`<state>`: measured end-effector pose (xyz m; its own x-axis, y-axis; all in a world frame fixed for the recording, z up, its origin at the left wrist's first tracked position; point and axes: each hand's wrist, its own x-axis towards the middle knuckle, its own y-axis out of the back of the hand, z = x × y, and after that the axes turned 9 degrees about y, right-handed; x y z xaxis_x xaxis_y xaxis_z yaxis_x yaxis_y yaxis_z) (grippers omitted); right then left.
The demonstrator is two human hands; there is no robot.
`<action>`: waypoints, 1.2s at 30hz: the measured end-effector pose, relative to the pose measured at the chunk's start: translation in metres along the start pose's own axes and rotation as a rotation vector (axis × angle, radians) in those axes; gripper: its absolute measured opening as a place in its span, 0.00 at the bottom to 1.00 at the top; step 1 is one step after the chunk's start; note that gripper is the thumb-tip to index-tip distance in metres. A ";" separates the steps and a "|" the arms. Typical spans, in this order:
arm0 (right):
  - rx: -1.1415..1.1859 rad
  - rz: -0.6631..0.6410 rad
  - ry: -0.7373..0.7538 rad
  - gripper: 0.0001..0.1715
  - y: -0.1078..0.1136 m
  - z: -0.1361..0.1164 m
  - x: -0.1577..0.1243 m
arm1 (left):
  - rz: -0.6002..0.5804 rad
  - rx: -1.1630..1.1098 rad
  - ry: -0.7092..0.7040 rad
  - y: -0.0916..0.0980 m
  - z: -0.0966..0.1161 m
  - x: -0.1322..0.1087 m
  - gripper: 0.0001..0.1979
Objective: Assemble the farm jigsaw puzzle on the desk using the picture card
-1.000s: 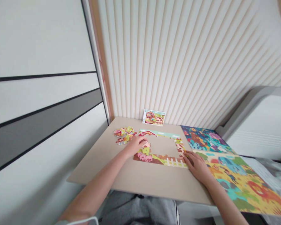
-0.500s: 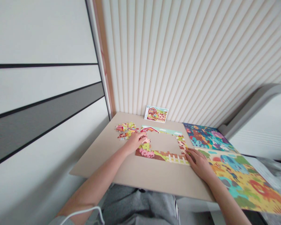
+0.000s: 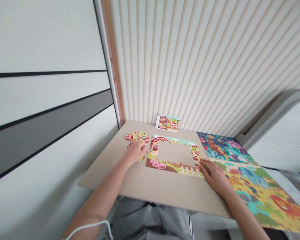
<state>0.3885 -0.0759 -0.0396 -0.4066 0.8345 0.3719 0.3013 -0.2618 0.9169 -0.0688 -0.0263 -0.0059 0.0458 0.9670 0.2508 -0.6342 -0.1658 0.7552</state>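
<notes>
A farm-scene jigsaw puzzle (image 3: 173, 168) lies on the board with its border joined into a frame around a bare middle. My left hand (image 3: 135, 152) is closed to the left of that frame, at the near side of a heap of loose puzzle pieces (image 3: 137, 136). Yellow-green and brown bits of a puzzle piece show under its fingers. By the frame's lower right corner rests my right hand (image 3: 214, 174), fingers curled. A small yellow-green piece shows at its fingertips, mostly hidden by the hand.
A picture card (image 3: 168, 122) of the farm scene leans against the ribbed wall (image 3: 190, 66). To the right lie a dark blue animal picture (image 3: 225, 148) and a yellow animal picture (image 3: 262, 190). White panels (image 3: 40, 146) rise at left; the beige board's (image 3: 165, 190) front edge faces my lap.
My left hand has moved left from the puzzle's left side to the loose pieces, and the yellow-green piece there has gone with it. My right hand has stayed at the corner.
</notes>
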 end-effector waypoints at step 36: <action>-0.099 0.078 0.019 0.20 0.018 -0.011 0.006 | 0.150 -0.018 -0.206 0.006 -0.003 0.013 0.34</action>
<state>0.3822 -0.0813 -0.0195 -0.4015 0.8010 0.4440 0.2464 -0.3724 0.8948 -0.0748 -0.0144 -0.0001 0.1050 0.8717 0.4787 -0.6592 -0.2994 0.6898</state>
